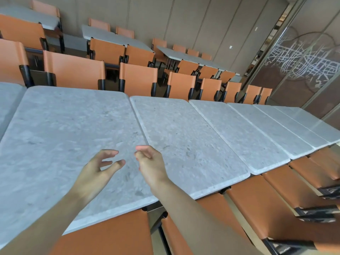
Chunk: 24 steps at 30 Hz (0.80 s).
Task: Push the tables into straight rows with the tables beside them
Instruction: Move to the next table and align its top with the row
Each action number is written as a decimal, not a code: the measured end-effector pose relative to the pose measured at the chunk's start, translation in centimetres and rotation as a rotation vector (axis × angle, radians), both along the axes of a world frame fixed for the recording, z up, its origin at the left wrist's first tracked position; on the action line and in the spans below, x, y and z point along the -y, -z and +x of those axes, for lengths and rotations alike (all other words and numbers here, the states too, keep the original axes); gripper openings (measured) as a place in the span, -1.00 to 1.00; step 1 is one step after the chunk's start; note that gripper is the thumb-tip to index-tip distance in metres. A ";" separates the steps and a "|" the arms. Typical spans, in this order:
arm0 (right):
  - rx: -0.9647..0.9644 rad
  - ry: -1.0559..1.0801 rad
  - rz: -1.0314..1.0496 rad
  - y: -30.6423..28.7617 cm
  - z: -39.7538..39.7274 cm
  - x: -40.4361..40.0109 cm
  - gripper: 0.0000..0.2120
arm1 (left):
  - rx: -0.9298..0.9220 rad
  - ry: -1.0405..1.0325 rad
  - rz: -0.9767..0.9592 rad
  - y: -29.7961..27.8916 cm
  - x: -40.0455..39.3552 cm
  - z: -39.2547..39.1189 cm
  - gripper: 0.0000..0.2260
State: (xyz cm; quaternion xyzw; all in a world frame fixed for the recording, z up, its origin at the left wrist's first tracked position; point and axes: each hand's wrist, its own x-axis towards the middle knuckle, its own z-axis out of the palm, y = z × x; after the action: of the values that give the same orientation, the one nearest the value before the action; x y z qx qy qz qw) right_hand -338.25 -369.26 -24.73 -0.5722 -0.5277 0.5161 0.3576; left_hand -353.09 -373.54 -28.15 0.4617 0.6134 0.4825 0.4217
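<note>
Head camera view: the person's left hand (100, 167) hovers over a grey stone-look table (60, 137), fingers loosely spread and holding nothing. Just to its right, the right hand (150, 162) hangs above the seam with the neighbouring table (185, 142), fingers loosely curled, empty too. More tables (257, 131) continue in a row to the far right. Orange chairs (138, 78) line the far side; others (248, 205) sit tucked along the near edge.

Bare grey tabletops (184, 137) lie open; orange chairs (239, 208) crowd tight under their near edge
</note>
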 end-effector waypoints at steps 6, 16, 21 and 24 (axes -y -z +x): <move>0.127 -0.037 -0.036 8.9 -0.8 0.9 -0.73 | -0.310 -0.036 -0.110 8.8 -0.1 -2.3 -0.63; 0.477 -0.037 0.092 20.3 1.1 2.5 -0.63 | -1.001 0.112 -0.219 20.5 -0.3 -7.2 -0.33; 0.848 -0.178 0.235 23.2 0.6 -1.6 -0.54 | -1.140 0.075 -0.260 22.1 -0.2 -6.8 -0.30; 0.993 -0.189 0.283 25.4 0.1 -2.6 -0.46 | -1.155 0.093 -0.278 22.0 -0.3 -6.9 -0.29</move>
State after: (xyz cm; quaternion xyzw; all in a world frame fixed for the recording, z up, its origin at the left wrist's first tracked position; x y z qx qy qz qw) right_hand -338.14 -366.66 -50.12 -0.6440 -0.7473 0.1363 0.0901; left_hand -359.95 -373.21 -50.15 0.6162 0.7800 0.0495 0.0972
